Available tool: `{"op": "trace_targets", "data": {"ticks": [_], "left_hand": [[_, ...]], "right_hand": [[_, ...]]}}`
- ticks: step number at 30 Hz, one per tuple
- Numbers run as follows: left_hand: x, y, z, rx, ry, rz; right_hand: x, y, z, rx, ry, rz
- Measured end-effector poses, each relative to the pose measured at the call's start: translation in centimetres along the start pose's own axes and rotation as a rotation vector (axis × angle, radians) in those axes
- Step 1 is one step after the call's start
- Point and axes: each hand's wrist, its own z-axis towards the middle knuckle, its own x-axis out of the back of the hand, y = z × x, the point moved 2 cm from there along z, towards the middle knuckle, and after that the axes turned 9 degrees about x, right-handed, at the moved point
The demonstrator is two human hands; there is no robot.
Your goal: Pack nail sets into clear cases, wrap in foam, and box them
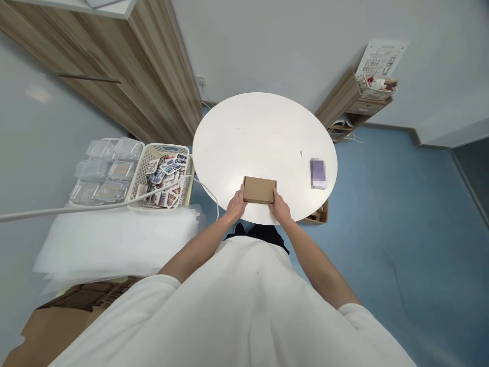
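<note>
A small brown cardboard box (260, 190), closed and flat, is at the near side of the round white table (263, 132). My left hand (236, 205) grips its left end, while my right hand (280, 208) grips the right end. Whether the box rests on the tabletop or is slightly lifted I cannot tell. Off to the right on the table lies a purple item (318, 173), its details blurred out.
Left of the table stand a white basket of printed packets (164, 176) and clear plastic containers (107, 171). A white cable (114, 205) crosses over them. White sheeting (118, 239) lies nearer. An open carton (319, 214) sits under the table's right edge. A wooden cabinet (153, 66) stands behind.
</note>
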Motion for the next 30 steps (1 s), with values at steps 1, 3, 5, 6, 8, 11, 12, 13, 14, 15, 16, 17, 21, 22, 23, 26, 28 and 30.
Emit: {"op": "trace_targets", "data": {"ticks": [1, 3, 5, 6, 8, 11, 12, 13, 14, 15, 16, 17, 21, 22, 23, 26, 28, 30], "left_hand": [[-0.1, -0.1, -0.3, 0.03, 0.008, -0.033], [-0.2, -0.3, -0.8, 0.107, 0.028, -0.116], [-0.1, -0.4, -1.0, 0.192, 0.056, -0.219], [0.0, -0.5, -0.9, 0.229, 0.068, -0.272], [0.1, -0.5, -0.5, 0.286, 0.064, -0.376], [0.2, -0.3, 0.6, 0.337, -0.02, -0.516], [0.3, -0.2, 0.9, 0.349, -0.041, -0.551], [0.3, 0.0, 1.1, 0.354, -0.047, -0.576], [0.4, 0.1, 1.3, 0.351, -0.042, -0.592], [0.4, 0.3, 1.3, 0.342, -0.032, -0.604], [0.5, 0.5, 1.3, 0.334, -0.025, -0.617], [0.5, 0.6, 1.2, 0.332, -0.026, -0.633], [0.1, 1.3, 0.5, 0.38, -0.051, -0.724], [-0.2, 1.6, 0.4, 0.386, -0.042, -0.741], [-0.5, 2.1, 0.3, 0.383, -0.029, -0.753], [-2.0, 4.4, 0.0, 0.326, 0.006, -0.739], [-3.3, 6.8, -0.1, 0.256, -0.005, -0.687], [-4.7, 9.7, -0.1, 0.179, -0.034, -0.622]], "right_hand": [[0.0, -0.1, -0.1, -0.01, 0.006, 0.008], [0.2, -0.2, -0.4, -0.021, 0.03, 0.039], [0.6, -0.1, -0.6, -0.028, 0.048, 0.098], [0.9, 0.0, -0.6, -0.041, 0.045, 0.145], [1.5, 0.1, -0.5, -0.109, 0.011, 0.299], [2.4, 0.0, 0.1, -0.267, -0.06, 0.64], [2.6, -0.1, 0.3, -0.301, -0.08, 0.738], [2.7, -0.3, 0.6, -0.32, -0.092, 0.812], [2.7, -0.5, 0.8, -0.326, -0.095, 0.861], [2.6, -0.6, 1.0, -0.325, -0.09, 0.89], [2.6, -0.7, 1.1, -0.32, -0.079, 0.907], [2.4, -0.6, 1.2, -0.314, -0.065, 0.915], [2.3, 0.4, 0.7, -0.269, -0.063, 0.937], [2.4, 0.9, 0.5, -0.256, -0.064, 0.945], [2.7, 1.5, 0.2, -0.246, -0.055, 0.956], [4.1, 4.1, -0.8, -0.236, 0.045, 0.983], [5.5, 6.4, -1.9, -0.23, 0.146, 0.974], [6.9, 9.1, -3.3, -0.218, 0.242, 0.951]]}}
